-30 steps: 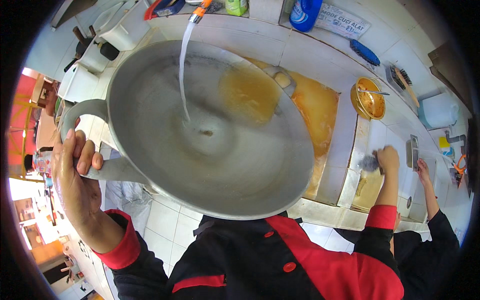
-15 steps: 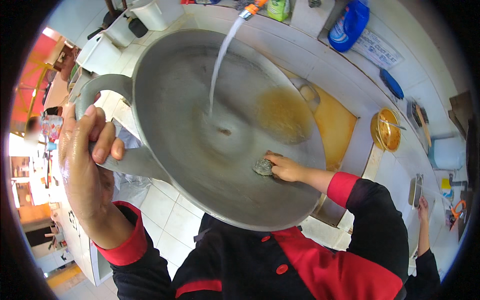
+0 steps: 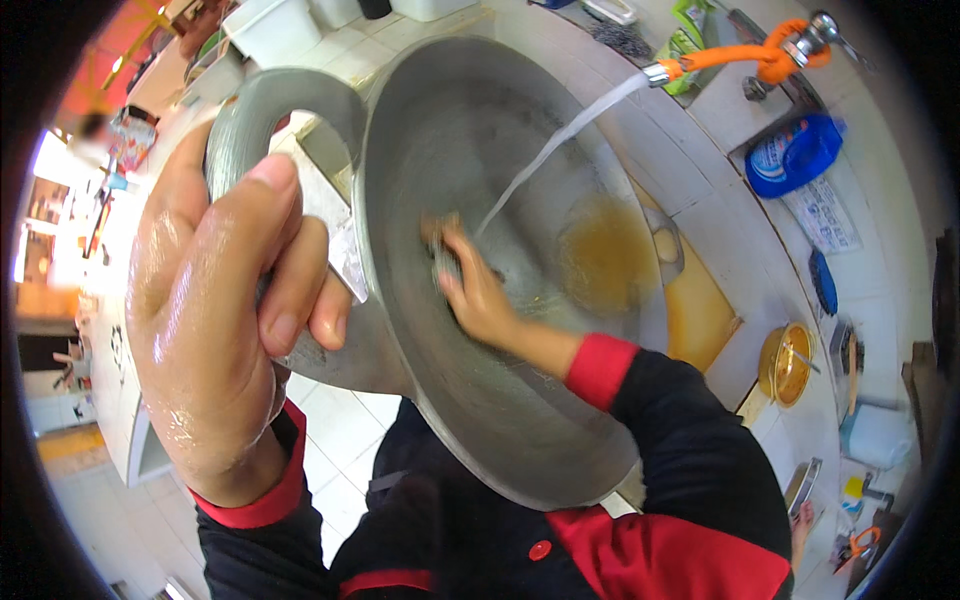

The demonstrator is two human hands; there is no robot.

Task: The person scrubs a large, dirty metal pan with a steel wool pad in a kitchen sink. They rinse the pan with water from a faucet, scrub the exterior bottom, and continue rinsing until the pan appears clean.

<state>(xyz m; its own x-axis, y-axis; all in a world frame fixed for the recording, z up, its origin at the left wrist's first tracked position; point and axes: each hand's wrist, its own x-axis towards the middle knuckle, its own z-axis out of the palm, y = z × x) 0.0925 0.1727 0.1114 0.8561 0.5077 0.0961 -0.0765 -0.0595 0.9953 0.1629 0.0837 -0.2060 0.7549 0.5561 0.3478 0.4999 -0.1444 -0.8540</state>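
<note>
A large grey metal wok (image 3: 500,400) is tilted in front of me over a sink. My left hand (image 3: 220,280) is wrapped round its thick loop handle (image 3: 240,115), which is raised toward me. Inside the wok, my right hand (image 3: 475,290) presses a scouring pad (image 3: 440,250) against the inner wall near the handle side; its fingers are slightly blurred. Water (image 3: 555,145) pours from an orange hose (image 3: 710,62) into the bowl. A brownish pool (image 3: 605,255) gathers at the low far-right side, near the second handle (image 3: 668,240).
Brown water stands in the sink (image 3: 705,325). Along the right ledge are a blue bottle (image 3: 790,155), a blue brush (image 3: 823,282) and a yellow bowl (image 3: 785,365) with a spoon. White tubs (image 3: 270,35) stand at the back left. Another person's hand (image 3: 803,525) shows at lower right.
My right hand has swept the scouring pad leftward and up the wok's inner wall. My left hand has raised the handle closer, so the wok tilts more steeply.
</note>
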